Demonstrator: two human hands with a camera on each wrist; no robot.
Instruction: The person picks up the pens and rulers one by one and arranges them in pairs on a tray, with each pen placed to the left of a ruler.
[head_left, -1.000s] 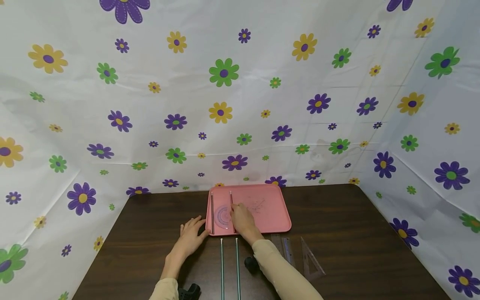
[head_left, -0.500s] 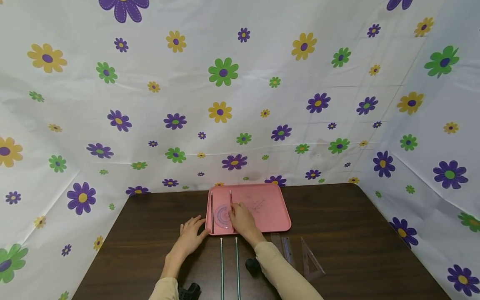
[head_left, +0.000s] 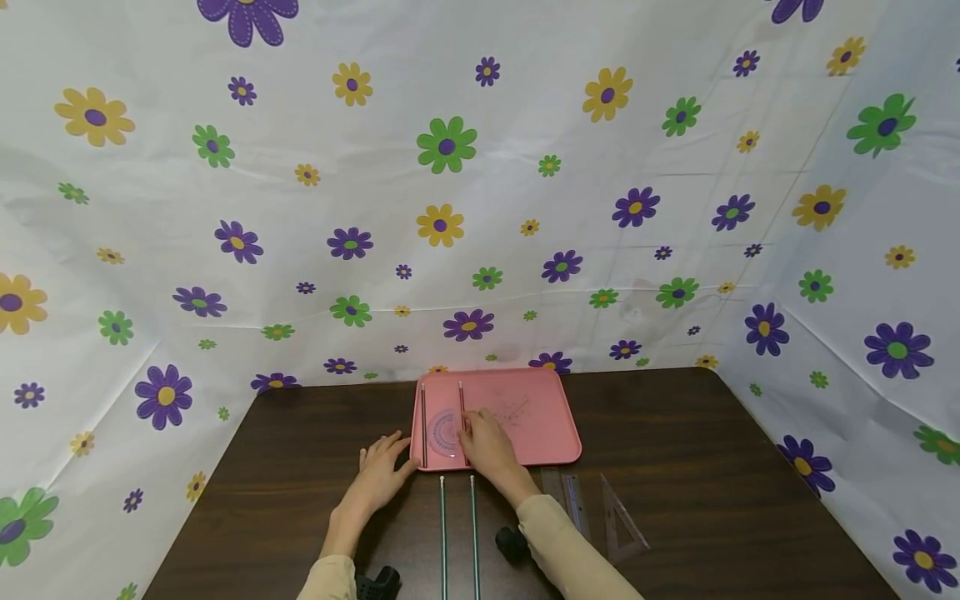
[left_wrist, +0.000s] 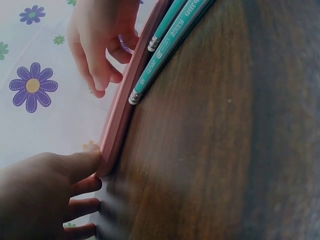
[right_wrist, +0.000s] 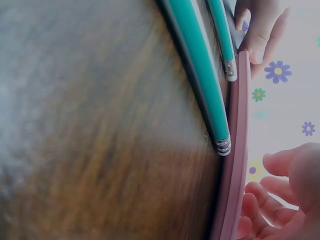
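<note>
A pink tray [head_left: 540, 437] lies at the back of the table. Inside it, a dark pencil [head_left: 423, 425] lies near the left rim and another dark pencil [head_left: 461, 396] runs parallel to it, a clear protractor [head_left: 441, 433] between them. My right hand [head_left: 489, 447] is over the second pencil, fingertips right at its shaft. In the right wrist view its fingers bend loosely, with the thumb apart from them. My left hand [head_left: 381, 472] rests at the tray's front left corner, thumb on the rim and fingers spread along the outer side.
Two green pencils [head_left: 444, 533] lie side by side in front of the tray, eraser ends toward it. Right of my right forearm are two rulers [head_left: 576, 502] and a clear set square [head_left: 622, 529]. A flowered cloth [head_left: 510, 167] hangs behind the table.
My right hand has shifted slightly, its wrist and forearm drifting a little to the right. My left hand, the tray and the pencils look unmoved.
</note>
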